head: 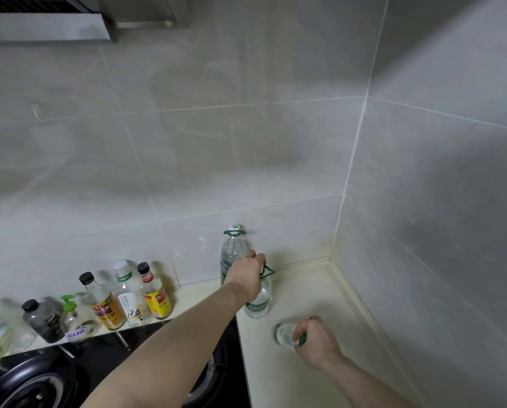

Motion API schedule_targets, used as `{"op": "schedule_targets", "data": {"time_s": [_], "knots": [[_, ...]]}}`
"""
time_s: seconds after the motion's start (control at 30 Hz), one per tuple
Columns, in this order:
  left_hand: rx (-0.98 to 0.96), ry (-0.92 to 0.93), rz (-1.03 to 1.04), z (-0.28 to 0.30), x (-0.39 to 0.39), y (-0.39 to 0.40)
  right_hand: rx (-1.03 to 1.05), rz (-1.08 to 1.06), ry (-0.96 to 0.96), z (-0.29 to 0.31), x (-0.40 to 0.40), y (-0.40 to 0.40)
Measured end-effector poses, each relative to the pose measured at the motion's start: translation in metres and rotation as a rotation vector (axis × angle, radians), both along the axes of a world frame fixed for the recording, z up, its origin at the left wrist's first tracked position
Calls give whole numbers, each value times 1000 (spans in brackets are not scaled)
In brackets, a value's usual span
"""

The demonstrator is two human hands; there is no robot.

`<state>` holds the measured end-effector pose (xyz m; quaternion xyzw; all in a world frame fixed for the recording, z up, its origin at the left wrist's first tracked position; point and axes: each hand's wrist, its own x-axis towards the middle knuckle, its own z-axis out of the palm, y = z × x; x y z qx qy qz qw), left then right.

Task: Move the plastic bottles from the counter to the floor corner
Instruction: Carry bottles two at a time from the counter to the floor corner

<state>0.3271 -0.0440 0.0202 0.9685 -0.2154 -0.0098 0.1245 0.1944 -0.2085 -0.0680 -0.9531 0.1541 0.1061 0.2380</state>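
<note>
While both hands grip: left hand (247, 275) curls fingers on middle water bottle (258, 301) handle, right hand (317, 343) clamps near bottle (286, 334) neck; third bottle (231, 254) on table (305, 290) by wall. Lift straight up.

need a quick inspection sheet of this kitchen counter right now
surface: pale counter, hob set in at left
job's things: tall bottle upright by the wall; middle bottle upright in front of it; near bottle held by its top
clutter: condiment bottles lined along the wall
grips: left hand on the middle bottle's green handle; right hand curled round the near bottle's top
cables: nothing seen
surroundings: grey tiled walls, range hood top left
</note>
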Motion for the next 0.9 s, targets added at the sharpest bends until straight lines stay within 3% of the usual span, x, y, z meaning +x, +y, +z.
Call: {"op": "schedule_targets", "data": {"time_s": [0.43, 0.9], "knots": [[-92, 31, 46, -16, -39, 14, 62, -29, -50, 9, -27, 8], [-231, 10, 297, -16, -111, 22, 184, 95, -107, -12, -16, -15]]}}
